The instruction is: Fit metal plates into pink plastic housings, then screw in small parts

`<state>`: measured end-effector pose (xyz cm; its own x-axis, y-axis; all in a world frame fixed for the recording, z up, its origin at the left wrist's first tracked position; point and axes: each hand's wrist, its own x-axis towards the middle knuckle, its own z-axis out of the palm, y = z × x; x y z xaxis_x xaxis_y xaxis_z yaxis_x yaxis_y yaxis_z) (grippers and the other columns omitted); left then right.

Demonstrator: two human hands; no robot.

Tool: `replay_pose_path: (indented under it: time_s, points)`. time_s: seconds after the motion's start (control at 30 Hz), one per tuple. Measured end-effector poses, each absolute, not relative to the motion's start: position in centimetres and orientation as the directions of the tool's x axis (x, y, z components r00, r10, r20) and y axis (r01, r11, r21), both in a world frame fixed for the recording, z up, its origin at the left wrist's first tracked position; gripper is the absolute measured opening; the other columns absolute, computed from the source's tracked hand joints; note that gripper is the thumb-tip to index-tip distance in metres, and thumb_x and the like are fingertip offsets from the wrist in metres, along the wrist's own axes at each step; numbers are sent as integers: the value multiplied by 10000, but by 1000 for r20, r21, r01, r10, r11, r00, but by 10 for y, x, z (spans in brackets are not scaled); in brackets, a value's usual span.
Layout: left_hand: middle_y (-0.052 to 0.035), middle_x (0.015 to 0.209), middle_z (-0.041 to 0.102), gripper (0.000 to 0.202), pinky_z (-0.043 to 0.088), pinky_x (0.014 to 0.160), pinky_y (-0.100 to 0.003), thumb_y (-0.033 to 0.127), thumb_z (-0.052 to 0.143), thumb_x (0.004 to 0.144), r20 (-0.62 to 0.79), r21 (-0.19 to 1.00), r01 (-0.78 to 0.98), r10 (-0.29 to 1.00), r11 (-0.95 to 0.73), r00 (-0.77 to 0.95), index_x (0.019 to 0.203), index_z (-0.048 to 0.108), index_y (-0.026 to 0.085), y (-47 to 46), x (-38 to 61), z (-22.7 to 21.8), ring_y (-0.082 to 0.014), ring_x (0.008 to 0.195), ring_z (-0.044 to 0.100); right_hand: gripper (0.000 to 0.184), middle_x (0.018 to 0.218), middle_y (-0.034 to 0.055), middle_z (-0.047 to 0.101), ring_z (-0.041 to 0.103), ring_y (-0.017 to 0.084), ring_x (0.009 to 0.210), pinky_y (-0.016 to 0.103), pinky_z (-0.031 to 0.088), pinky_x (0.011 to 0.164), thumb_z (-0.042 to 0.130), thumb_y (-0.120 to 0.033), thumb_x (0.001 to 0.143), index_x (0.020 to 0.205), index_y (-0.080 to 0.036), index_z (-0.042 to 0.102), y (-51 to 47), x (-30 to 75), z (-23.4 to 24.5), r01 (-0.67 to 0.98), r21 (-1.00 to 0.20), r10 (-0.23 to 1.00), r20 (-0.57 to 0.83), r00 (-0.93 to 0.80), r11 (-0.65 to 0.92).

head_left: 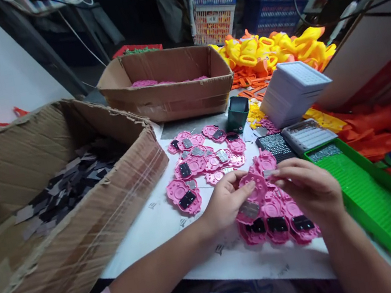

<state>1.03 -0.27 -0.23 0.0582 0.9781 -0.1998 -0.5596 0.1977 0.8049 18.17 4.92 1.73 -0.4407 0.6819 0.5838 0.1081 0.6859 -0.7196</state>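
At the middle of the table (156, 221), the left hand (226, 201) pinches a pink part (257, 183) by its left edge, thumb on top and fingers curled under. The right hand (311, 189) closes on the same part from 3 o'clock, fingertips bent down onto its rim. The part sits between both hands, just above a pile (274, 221) of like pink parts with dark inserts at 6 o'clock. More pink parts (205, 160) lie spread at 11 o'clock, with a dark cup (237, 114) beyond them at 12. At 1 o'clock sit a black tray (274, 145) and a white tray (307, 134), then a white stack (294, 91). A green tray (374, 195) lies at 3 o'clock. A carton (99, 224) of grey and black scraps fills 9 o'clock. A second carton (172, 102) stands at 12, with yellow pieces (269, 50) at 1.
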Motion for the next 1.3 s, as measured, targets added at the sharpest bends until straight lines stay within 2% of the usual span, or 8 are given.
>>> replay_pose_path:
  time_s: [0.13, 0.23, 0.4, 0.53, 0.8, 0.93, 1.07, 1.3]
  points:
    - [-18, 783, 656, 271, 470, 624, -200, 281, 743, 719, -247, 740, -626, 965, 246, 88, 916, 626, 136, -4, 13, 4, -88, 650, 609, 211, 780, 35, 594, 557, 102, 647, 225, 486, 545, 582, -139, 839, 1019, -215, 661, 49, 175, 14, 230, -420, 470, 665, -581, 878]
    - [-14, 778, 665, 269, 482, 642, -203, 268, 745, 707, -306, 680, -680, 949, 274, 76, 917, 631, 143, -2, 14, 6, -101, 676, 623, 236, 777, 45, 582, 535, 104, 652, 229, 490, 558, 560, -111, 844, 1050, -192, 641, 50, 173, 10, 274, -302, 408, 695, -592, 913]
    - [-29, 825, 672, 162, 496, 695, -212, 219, 689, 752, -317, 637, -734, 948, 238, 32, 880, 639, 135, 1, 12, 3, -114, 740, 632, 275, 941, 98, 614, 605, 155, 818, 288, 542, 659, 576, -55, 800, 1034, -191, 621, 46, 174, 8, 301, -332, 446, 725, -525, 894]
    - [-24, 819, 664, 164, 496, 694, -214, 187, 667, 769, -345, 624, -734, 937, 268, 49, 923, 630, 143, -1, 12, 3, -105, 718, 630, 269, 905, 81, 650, 638, 178, 829, 330, 560, 704, 638, -69, 753, 981, -207, 599, 42, 174, 8, 297, -367, 467, 775, -426, 881]
    - [-5, 721, 634, 158, 471, 627, -207, 194, 693, 740, -284, 574, -753, 941, 322, 186, 870, 620, 142, -5, 15, 9, -96, 633, 601, 213, 935, 106, 675, 653, 198, 845, 365, 571, 729, 633, -63, 756, 913, -201, 595, 43, 171, 3, 329, -284, 421, 756, -501, 901]
    - [14, 687, 614, 184, 454, 601, -190, 248, 725, 725, -277, 618, -728, 949, 296, 151, 790, 587, 145, -6, 16, 11, -76, 597, 567, 306, 926, 105, 694, 657, 211, 847, 389, 573, 753, 654, -51, 738, 999, -194, 585, 42, 170, 3, 308, -228, 367, 758, -539, 924]
    - [14, 673, 598, 254, 441, 590, -191, 348, 725, 741, -221, 755, -615, 971, 230, 92, 745, 572, 146, -8, 15, 8, -76, 591, 543, 432, 923, 110, 696, 650, 205, 873, 386, 576, 776, 657, -46, 735, 1135, -164, 547, 39, 168, 5, 304, -219, 354, 776, -521, 927]
    - [-14, 803, 605, 202, 456, 712, -222, 356, 657, 812, -30, 897, -441, 999, 33, 13, 810, 625, 156, -13, 8, -5, -104, 738, 560, 374, 889, 109, 683, 649, 213, 846, 383, 585, 714, 715, -105, 712, 1049, -170, 568, 34, 167, 11, 314, -198, 340, 794, -504, 928]
